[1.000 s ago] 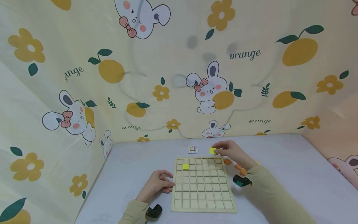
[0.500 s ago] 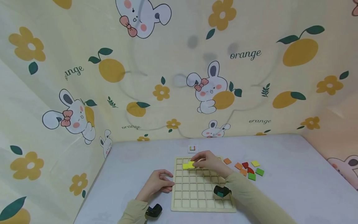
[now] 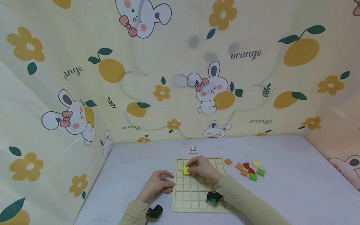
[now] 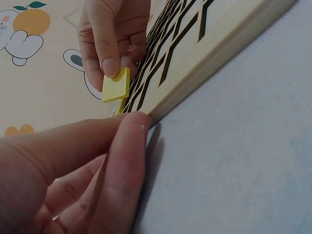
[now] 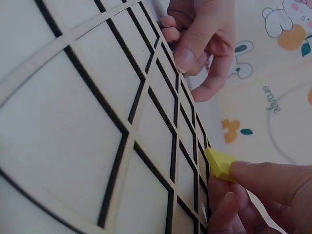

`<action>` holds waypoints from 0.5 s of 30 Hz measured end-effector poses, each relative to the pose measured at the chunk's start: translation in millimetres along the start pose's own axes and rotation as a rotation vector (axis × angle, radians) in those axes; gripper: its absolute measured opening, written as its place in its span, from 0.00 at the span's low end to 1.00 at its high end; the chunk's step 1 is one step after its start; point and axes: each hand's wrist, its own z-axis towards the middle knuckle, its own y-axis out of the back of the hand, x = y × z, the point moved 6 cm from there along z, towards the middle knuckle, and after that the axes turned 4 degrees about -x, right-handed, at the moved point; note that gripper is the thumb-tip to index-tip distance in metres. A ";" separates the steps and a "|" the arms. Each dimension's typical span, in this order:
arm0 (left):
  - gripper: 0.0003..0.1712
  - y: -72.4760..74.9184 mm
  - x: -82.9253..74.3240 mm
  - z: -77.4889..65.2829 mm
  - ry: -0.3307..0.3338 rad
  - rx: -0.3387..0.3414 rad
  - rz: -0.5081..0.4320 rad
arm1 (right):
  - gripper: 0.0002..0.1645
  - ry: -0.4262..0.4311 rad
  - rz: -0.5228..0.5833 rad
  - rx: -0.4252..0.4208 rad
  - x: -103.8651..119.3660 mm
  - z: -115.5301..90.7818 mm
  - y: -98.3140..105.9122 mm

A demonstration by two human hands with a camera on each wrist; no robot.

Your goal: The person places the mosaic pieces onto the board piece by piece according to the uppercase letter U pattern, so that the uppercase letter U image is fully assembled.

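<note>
My right hand point(image 3: 203, 168) is over the upper left part of a wooden grid board point(image 3: 194, 204), pinching a square yellow tile point(image 4: 115, 88) between thumb and fingers. The tile is tilted just above the board's surface. Under it, in the left wrist view, a sliver of a second yellow tile point(image 4: 120, 105) shows on the board; the rest is hidden. My left hand point(image 3: 158, 184) lies at the board's left edge. Its thumb point(image 5: 186, 59) touches that edge, and the fingers are loosely bent beside it.
Right of the board lie loose tiles: several orange ones point(image 3: 240, 166), two red curved pieces point(image 3: 251, 171), two green squares point(image 3: 261, 172) and a yellow square point(image 3: 256, 164). A small card with a coloured pattern point(image 3: 193, 149) lies behind the board. A printed curtain point(image 3: 168, 47) hangs behind the table.
My right hand has carried the yellow tile from beyond the board's upper right corner leftward, then slightly closer, over the tile on the board. My left hand has stayed put.
</note>
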 end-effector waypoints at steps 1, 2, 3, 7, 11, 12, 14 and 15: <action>0.19 0.2 0.3 0.1 0.003 -0.002 0.004 | 0.06 0.006 -0.010 -0.008 0.8 -0.5 -0.2; 0.19 0.4 0.5 0.1 0.003 -0.003 0.006 | 0.06 0.013 -0.012 -0.015 1.7 -1.0 -0.3; 0.19 0.5 0.8 0.2 0.002 -0.003 0.007 | 0.05 0.016 -0.018 -0.020 2.0 -1.4 -0.4; 0.19 0.4 0.0 0.0 0.004 -0.002 0.004 | 0.04 0.020 -0.028 -0.034 1.0 -2.5 -1.5; 0.19 0.3 -0.2 -0.3 0.015 -0.004 0.007 | 0.03 0.027 -0.027 -0.044 -1.0 -2.7 -3.2; 0.19 0.3 -0.2 -0.3 0.018 -0.005 0.009 | 0.03 0.029 -0.027 -0.047 -1.0 -2.9 -3.6; 0.19 0.2 -0.1 -0.5 0.021 -0.007 0.015 | 0.03 0.046 -0.045 -0.054 -0.6 -3.3 -4.5; 0.19 0.3 -0.3 -0.6 0.024 -0.008 0.014 | 0.03 0.052 -0.054 -0.057 0.1 -3.7 -4.9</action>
